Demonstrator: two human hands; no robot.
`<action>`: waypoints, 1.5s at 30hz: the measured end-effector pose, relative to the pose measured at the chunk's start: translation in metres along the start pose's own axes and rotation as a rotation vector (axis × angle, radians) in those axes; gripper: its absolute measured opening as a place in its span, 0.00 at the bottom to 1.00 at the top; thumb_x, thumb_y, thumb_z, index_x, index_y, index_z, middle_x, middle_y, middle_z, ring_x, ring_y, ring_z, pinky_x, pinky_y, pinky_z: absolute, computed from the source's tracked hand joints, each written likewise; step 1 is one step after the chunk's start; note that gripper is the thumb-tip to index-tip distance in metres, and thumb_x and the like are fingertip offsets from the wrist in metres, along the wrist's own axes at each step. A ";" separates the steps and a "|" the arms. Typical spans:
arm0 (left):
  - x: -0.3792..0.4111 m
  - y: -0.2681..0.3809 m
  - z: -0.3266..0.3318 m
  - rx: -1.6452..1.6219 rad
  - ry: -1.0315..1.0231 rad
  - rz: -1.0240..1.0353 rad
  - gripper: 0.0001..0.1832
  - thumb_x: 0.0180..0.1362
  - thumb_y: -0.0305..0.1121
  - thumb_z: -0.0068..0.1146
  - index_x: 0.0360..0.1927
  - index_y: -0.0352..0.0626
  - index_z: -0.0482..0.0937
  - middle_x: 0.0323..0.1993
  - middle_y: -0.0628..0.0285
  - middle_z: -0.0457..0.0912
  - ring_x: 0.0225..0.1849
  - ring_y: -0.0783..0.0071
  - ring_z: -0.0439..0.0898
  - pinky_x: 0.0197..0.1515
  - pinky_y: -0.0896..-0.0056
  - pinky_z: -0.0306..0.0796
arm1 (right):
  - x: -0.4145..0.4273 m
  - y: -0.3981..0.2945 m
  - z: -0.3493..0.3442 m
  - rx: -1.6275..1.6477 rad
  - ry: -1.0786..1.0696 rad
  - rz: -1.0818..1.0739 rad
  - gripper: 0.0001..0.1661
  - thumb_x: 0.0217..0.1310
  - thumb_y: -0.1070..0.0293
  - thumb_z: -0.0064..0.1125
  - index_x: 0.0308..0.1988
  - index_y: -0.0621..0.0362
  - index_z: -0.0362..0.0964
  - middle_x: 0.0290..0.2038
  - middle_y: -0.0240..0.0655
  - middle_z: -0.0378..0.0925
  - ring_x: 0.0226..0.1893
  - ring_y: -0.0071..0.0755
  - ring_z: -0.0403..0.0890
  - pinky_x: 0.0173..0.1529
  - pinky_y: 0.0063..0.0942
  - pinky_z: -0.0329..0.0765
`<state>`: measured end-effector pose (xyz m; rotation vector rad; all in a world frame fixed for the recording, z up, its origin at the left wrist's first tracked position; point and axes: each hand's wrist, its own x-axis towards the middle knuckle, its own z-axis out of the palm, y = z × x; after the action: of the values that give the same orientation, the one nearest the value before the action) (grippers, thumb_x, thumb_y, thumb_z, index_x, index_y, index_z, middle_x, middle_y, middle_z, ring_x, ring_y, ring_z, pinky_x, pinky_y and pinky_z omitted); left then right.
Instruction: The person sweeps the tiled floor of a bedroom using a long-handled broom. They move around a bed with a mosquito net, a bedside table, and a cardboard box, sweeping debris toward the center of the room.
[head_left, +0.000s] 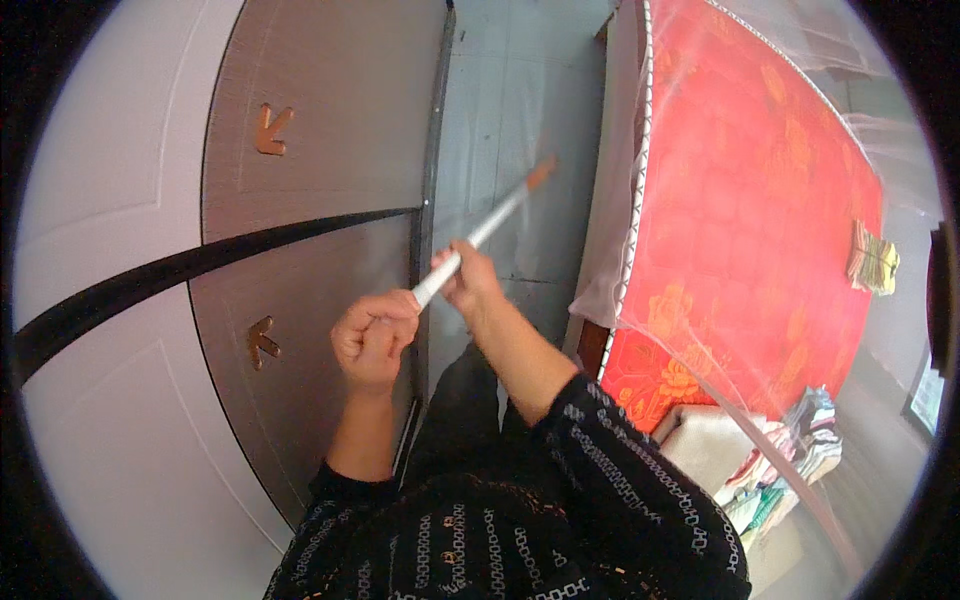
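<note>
A white pole (496, 223) slants up and to the right in front of me, over the grey floor. My left hand (375, 334) is closed around its near end. Farther along the shaft, my right hand (465, 277) grips it. The pole's far part is orange and blurred, and what it ends in cannot be told. Both hands are close together, between a brown panelled cabinet front (337, 127) and a bed with a red floral cover (750, 187).
Sheer netting (765, 442) hangs around the bed. Folded clothes (810, 442) and a beige folded cloth (705, 442) lie at its near end, and a tied bundle (872, 259) by its far edge. A narrow strip of grey floor (480, 97) runs between cabinet and bed.
</note>
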<state>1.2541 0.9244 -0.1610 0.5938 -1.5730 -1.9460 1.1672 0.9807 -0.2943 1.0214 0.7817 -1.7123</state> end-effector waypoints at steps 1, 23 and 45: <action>0.005 0.006 0.001 -0.048 0.023 -0.075 0.08 0.48 0.20 0.36 0.24 0.34 0.70 0.07 0.69 0.59 0.12 0.79 0.58 0.28 0.70 0.62 | 0.003 0.007 -0.017 0.023 0.019 0.044 0.10 0.55 0.66 0.45 0.34 0.59 0.58 0.23 0.34 0.68 0.24 0.35 0.76 0.23 0.29 0.74; 0.194 -0.065 0.021 -0.197 0.400 -0.405 0.07 0.50 0.25 0.38 0.28 0.36 0.69 0.06 0.69 0.52 0.09 0.79 0.53 0.24 0.67 0.60 | 0.107 -0.086 -0.007 0.287 0.307 0.072 0.09 0.56 0.65 0.44 0.36 0.57 0.59 0.29 0.36 0.70 0.27 0.34 0.73 0.29 0.32 0.72; 0.245 -0.639 0.039 1.403 -1.377 -0.039 0.11 0.47 0.43 0.51 0.32 0.50 0.75 0.27 0.61 0.76 0.33 0.65 0.76 0.33 0.56 0.67 | 0.460 -0.203 -0.262 0.718 0.689 -0.473 0.11 0.55 0.70 0.36 0.32 0.67 0.63 0.29 0.45 0.69 0.31 0.42 0.72 0.41 0.39 0.74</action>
<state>0.9517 0.8870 -0.7748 -0.4994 -3.7038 -0.7589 0.9622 1.0859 -0.8126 2.1257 0.8920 -2.1248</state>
